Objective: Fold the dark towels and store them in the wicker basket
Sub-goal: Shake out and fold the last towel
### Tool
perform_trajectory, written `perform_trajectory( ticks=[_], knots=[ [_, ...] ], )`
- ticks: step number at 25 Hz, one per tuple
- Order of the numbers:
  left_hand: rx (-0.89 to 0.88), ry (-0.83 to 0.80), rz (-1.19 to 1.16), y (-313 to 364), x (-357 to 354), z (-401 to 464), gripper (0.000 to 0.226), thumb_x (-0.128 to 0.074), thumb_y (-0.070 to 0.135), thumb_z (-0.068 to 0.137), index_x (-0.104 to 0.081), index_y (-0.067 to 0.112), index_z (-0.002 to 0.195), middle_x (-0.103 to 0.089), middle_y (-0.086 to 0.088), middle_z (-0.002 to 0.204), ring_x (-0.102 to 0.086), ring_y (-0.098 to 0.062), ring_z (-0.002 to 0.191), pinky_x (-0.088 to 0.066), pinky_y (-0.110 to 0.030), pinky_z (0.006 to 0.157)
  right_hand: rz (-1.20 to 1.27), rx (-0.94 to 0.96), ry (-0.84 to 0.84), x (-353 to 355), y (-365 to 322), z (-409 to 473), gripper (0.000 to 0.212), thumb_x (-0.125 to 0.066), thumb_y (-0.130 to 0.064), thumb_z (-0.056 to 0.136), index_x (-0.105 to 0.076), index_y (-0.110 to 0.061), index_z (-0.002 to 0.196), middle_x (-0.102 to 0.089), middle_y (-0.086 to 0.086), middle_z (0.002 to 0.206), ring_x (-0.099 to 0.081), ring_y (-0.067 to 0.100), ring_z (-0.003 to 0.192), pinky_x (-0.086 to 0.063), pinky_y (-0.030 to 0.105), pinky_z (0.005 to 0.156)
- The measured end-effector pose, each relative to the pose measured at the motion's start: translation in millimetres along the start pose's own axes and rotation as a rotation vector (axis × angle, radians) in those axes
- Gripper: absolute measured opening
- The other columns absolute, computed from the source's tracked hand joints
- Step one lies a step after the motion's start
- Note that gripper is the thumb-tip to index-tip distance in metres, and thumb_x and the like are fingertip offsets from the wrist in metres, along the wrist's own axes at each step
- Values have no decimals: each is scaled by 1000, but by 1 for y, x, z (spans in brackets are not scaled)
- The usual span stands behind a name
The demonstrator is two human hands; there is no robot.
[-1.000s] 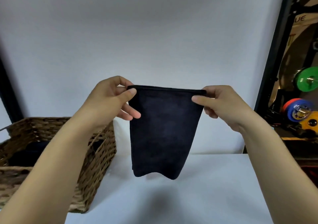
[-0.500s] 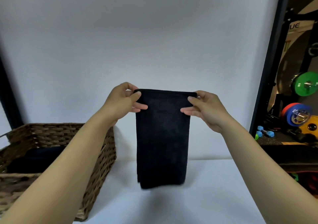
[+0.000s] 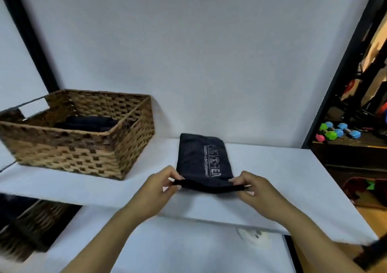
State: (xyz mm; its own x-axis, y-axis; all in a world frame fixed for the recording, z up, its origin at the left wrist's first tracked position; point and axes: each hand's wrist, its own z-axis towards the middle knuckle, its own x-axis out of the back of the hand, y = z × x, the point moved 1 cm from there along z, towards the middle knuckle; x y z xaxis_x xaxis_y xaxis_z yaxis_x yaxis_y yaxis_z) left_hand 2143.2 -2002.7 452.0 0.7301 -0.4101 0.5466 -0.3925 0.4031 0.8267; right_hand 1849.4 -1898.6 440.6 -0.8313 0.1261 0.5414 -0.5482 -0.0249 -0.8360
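A dark towel [image 3: 200, 157] with pale lettering lies folded lengthwise on the white table [image 3: 282, 180], its far end flat near the wall. My left hand [image 3: 161, 185] pinches its near left corner and my right hand [image 3: 253, 189] pinches its near right corner, holding that edge just above the table. The wicker basket [image 3: 83, 153] stands at the left of the table. Inside it lie other folded dark towels [image 3: 88, 124].
A black post [image 3: 31, 35] rises behind the basket and another frames the right side. Coloured dumbbells [image 3: 337, 133] and gym gear sit on a dark bench at the right. A second wicker item [image 3: 27, 226] shows below the table's left front edge.
The towel hung in the air from both hands; now it has been lowered and laid out flat on the table, with both hands still gripping its near corners. The view has tilted downward.
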Motion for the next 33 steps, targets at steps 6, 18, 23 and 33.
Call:
perform_trajectory(
  ticks=[6, 18, 23, 33],
  knots=[
    [-165, 153, 305, -39, -62, -91, 32, -73, 12, 90, -56, 34, 105, -59, 19, 128, -51, -2, 124, -47, -34, 103, -420, 224, -15, -35, 31, -80, 40, -67, -16, 93, -52, -41, 121, -52, -19, 139, -45, 3, 122, -41, 27, 103],
    [-292, 218, 798, -27, -108, -59, 61, -85, -1, 63, -64, 13, 119, -64, -4, 130, -58, -24, 124, -43, -36, 106, -919, 432, 210, -70, 27, -56, 60, -88, -9, 59, -66, -15, 116, -61, 3, 102, -56, 27, 82, -53, 36, 66],
    [-345, 319, 563, -53, -71, -65, 30, -76, 4, 84, -68, 11, 112, -66, 2, 115, -58, -15, 107, -49, -29, 91, -720, 377, 220, -51, 41, -53, 20, -76, -25, 88, -68, -19, 105, -58, -7, 98, -49, 17, 80, -48, 33, 71],
    [357, 307, 540, -19, -68, -22, 35, -47, 45, 98, -56, 22, 73, -52, 8, 97, -42, -18, 107, -26, -37, 95, -565, -254, 115, -44, 8, -15, 48, -47, -53, 99, -45, -17, 67, -49, -3, 70, -49, 26, 89, -33, 40, 83]
  ],
)
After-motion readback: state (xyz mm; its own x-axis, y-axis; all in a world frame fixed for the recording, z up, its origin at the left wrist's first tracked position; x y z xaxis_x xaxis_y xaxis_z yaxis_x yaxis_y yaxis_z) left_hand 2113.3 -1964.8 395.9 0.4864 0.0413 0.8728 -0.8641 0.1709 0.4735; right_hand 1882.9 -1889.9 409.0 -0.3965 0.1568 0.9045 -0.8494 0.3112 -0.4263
